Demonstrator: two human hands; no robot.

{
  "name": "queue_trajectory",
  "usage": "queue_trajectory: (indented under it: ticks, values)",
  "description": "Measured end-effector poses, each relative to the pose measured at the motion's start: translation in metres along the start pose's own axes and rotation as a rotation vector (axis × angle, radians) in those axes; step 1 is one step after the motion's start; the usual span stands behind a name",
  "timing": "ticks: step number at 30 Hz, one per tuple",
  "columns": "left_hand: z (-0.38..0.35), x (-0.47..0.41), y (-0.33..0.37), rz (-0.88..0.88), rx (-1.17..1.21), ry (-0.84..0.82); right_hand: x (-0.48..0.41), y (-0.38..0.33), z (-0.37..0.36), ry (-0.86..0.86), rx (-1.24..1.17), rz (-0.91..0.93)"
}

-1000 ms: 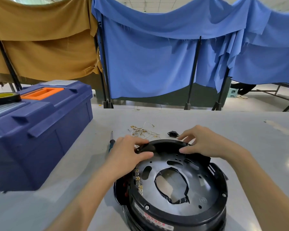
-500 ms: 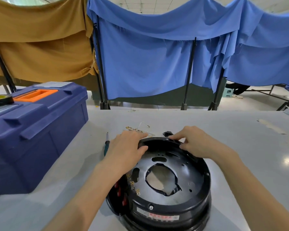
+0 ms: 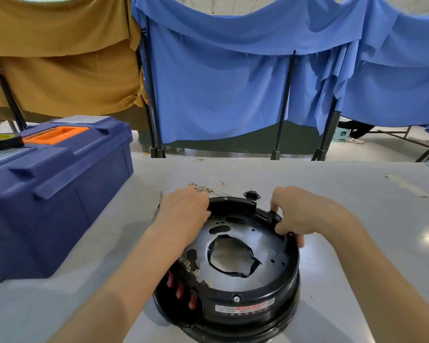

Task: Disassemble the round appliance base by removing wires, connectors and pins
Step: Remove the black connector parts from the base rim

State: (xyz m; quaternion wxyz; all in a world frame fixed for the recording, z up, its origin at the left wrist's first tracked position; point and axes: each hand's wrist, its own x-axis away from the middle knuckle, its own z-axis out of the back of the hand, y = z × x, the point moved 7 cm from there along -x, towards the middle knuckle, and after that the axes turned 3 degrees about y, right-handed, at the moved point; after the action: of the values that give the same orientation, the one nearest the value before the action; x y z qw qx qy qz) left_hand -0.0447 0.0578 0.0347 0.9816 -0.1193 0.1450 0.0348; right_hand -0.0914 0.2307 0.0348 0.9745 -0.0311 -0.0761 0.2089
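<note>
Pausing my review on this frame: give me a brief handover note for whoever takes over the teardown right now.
Left hand: grips the far-left rim of the black round appliance base.
Right hand: grips its far-right rim, fingers round a black plastic block.
Done: a loose bundle of thin wires with brass terminals and a small black socket connector lie out on the grey table beyond the base; a screwdriver lies beside the left hand, partly hidden.
Left: red rocker switches and brass tabs in the base's near-left side, plus a rim screw.
</note>
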Motion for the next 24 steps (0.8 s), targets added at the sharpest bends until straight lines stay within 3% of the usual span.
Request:
queue_trajectory:
  ticks: [4, 8, 13, 16, 21, 24]
  values:
    - [0.016, -0.001, -0.008, 0.091, -0.105, 0.016, -0.015, -0.019, 0.001, 0.218, 0.004, 0.129]
    - [0.004, -0.001, -0.017, 0.112, 0.010, -0.020, -0.020, -0.031, 0.000, 0.315, -0.303, 0.206]
    - [-0.017, 0.007, -0.021, 0.083, 0.071, -0.037, -0.011, -0.009, 0.002, 0.143, -0.084, 0.092]
    - [-0.007, 0.006, -0.019, 0.091, 0.037, -0.020, -0.007, -0.010, -0.005, 0.007, -0.118, 0.102]
    - [0.008, 0.007, -0.024, 0.183, -0.099, -0.068, -0.019, -0.035, 0.003, 0.341, -0.176, 0.257]
    - [0.001, 0.008, -0.026, 0.183, 0.050, -0.084, -0.021, -0.023, 0.011, 0.351, -0.397, 0.211]
